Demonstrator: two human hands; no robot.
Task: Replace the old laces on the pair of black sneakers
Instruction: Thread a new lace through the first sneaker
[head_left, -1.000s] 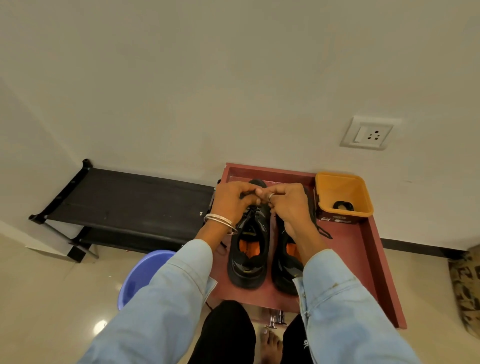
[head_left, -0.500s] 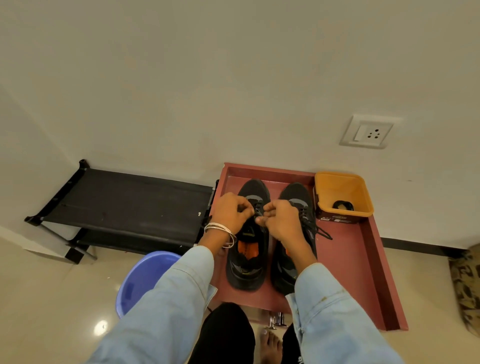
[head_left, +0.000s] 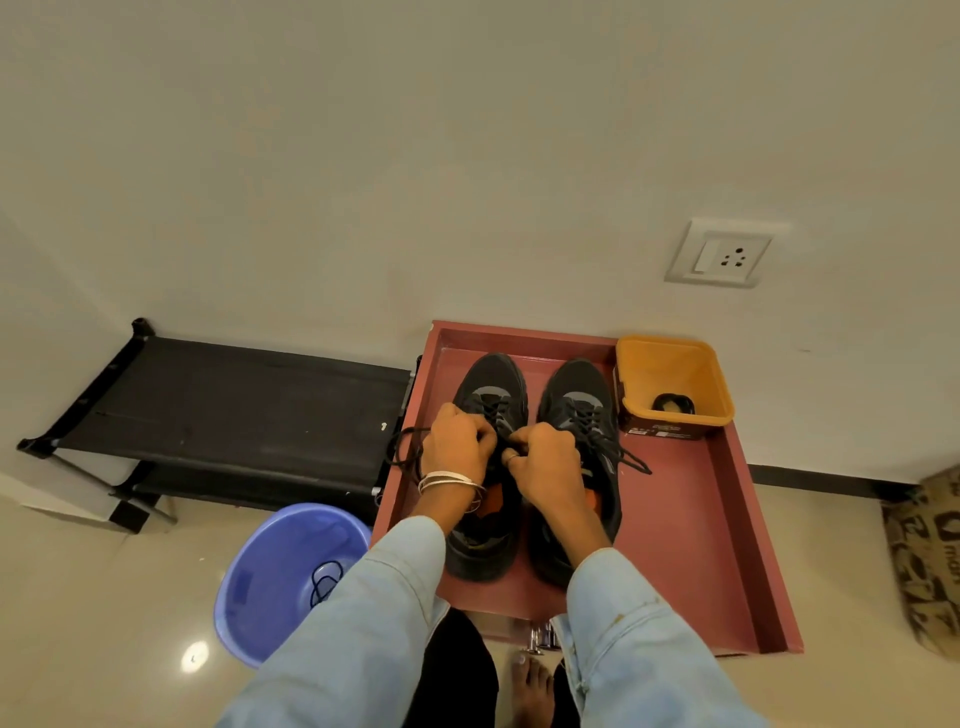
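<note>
Two black sneakers stand side by side, toes toward the wall, on a red tray (head_left: 696, 519). My left hand (head_left: 457, 447) and my right hand (head_left: 545, 457) are both over the left sneaker (head_left: 493, 384), each pinching its black lace (head_left: 405, 447) near the upper eyelets. A loop of that lace trails out to the left past the tray edge. The right sneaker (head_left: 576, 395) is laced, its ends loose on the tray. An orange tub (head_left: 675, 374) at the tray's far right corner holds a coiled black lace (head_left: 672, 402).
A black shoe rack (head_left: 234, 400) stands left of the tray against the wall. A blue plastic basin (head_left: 275, 577) on the floor near my left sleeve holds a black lace. A wall socket (head_left: 719, 254) is above. A patterned bag (head_left: 930, 551) sits far right. My bare foot (head_left: 530, 686) is below.
Both hands slid back from the toe of the left sneaker toward its upper eyelets, uncovering both toes. A lace loop now hangs out to the left of my left hand.
</note>
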